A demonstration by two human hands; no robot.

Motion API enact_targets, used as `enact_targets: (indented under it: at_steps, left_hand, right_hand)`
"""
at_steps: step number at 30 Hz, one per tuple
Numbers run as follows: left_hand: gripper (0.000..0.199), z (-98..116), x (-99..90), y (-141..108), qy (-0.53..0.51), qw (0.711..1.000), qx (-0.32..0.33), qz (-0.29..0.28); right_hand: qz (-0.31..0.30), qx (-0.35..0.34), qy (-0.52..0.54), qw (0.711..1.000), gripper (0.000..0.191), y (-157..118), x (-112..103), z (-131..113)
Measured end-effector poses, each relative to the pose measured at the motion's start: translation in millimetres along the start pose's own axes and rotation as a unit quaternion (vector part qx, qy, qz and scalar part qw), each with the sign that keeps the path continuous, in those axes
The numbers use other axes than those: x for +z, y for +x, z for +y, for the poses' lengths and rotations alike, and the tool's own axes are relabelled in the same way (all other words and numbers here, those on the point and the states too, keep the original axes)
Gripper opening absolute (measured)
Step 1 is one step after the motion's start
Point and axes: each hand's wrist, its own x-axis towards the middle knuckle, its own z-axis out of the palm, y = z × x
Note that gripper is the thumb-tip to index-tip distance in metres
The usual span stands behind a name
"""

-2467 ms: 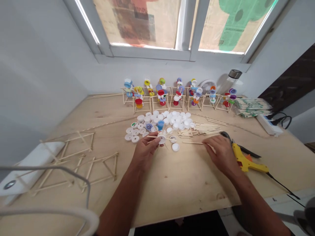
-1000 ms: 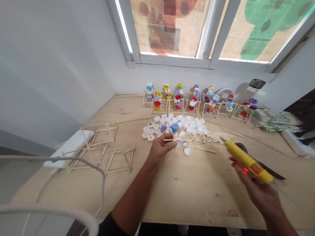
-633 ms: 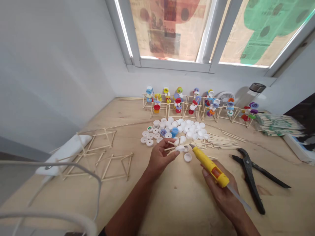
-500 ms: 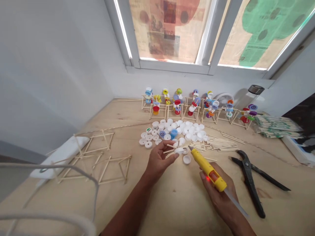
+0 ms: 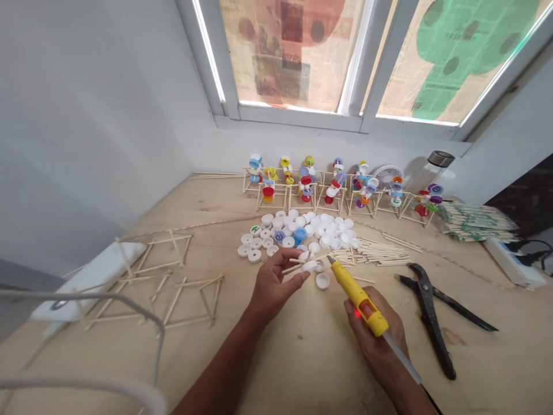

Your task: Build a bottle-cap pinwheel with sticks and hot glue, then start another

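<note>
My left hand (image 5: 276, 282) pinches a small assembly of white bottle caps (image 5: 309, 266) and thin wooden sticks, its fingers closed around it. My right hand (image 5: 380, 334) is wrapped round a yellow glue gun (image 5: 358, 297) with a lit red spot and a glue stick out of its rear. The gun's nozzle points at the caps from the right, a short gap away. Just below the assembly lies a loose white cap (image 5: 322, 281). Behind my left hand spreads a pile of mostly white caps (image 5: 330, 230), with blue ones (image 5: 299, 234) among them.
Loose sticks (image 5: 384, 252) and black pliers (image 5: 427, 305) lie to the right. Stick frames (image 5: 190, 300) and a white power bank-like object (image 5: 95, 279) are at left, near a grey cable (image 5: 129, 300). Colourful cap wheels (image 5: 306, 181), a fan (image 5: 387, 173) and a bottle (image 5: 434, 167) stand behind.
The whole view has shifted slightly, so the scene sits a little further left. Both hands keep nearly the same hold, and the glue gun's nozzle remains near the caps.
</note>
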Motion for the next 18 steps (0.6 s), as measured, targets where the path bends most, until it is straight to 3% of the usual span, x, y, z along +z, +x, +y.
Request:
enact_targets:
  at_steps: [18]
  left_hand:
    - [0.028, 1.2, 1.9, 0.6, 0.006, 1.000, 0.012, 0.003]
  right_hand:
    - [0.029, -0.008, -0.032, 0.999, 0.025, 1.5, 3.2, 1.6]
